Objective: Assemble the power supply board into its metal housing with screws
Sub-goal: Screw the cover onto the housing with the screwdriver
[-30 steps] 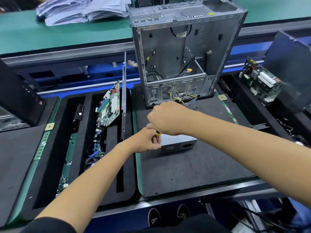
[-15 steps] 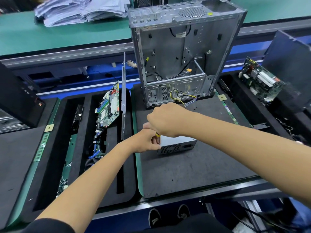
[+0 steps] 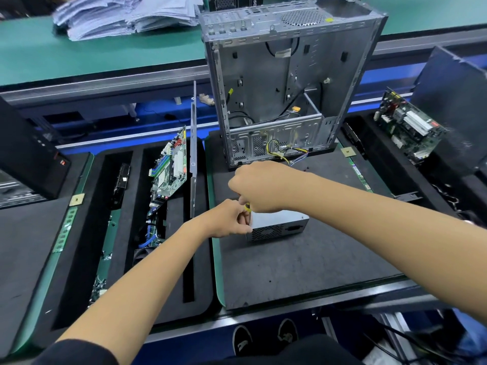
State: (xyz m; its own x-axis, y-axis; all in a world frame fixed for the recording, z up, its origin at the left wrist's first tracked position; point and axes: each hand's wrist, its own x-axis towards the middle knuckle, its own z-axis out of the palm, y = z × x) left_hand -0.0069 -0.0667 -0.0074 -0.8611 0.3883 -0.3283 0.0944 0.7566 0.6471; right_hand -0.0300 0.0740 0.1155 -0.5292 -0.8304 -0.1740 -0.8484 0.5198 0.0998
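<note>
Power supply housing (image 3: 279,226): grey vented metal box on black foam; right hand (image 3: 259,187) grips screwdriver (image 3: 247,207), left hand (image 3: 229,219) pinches it.

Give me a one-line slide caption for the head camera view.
Right hand grips a yellow-handled screwdriver while left hand steadies the grey metal power supply box.

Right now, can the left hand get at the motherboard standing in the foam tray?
Probably yes: the left hand is busy at the power supply, but the motherboard stands uncovered just left, only the upright metal panel between.
</note>
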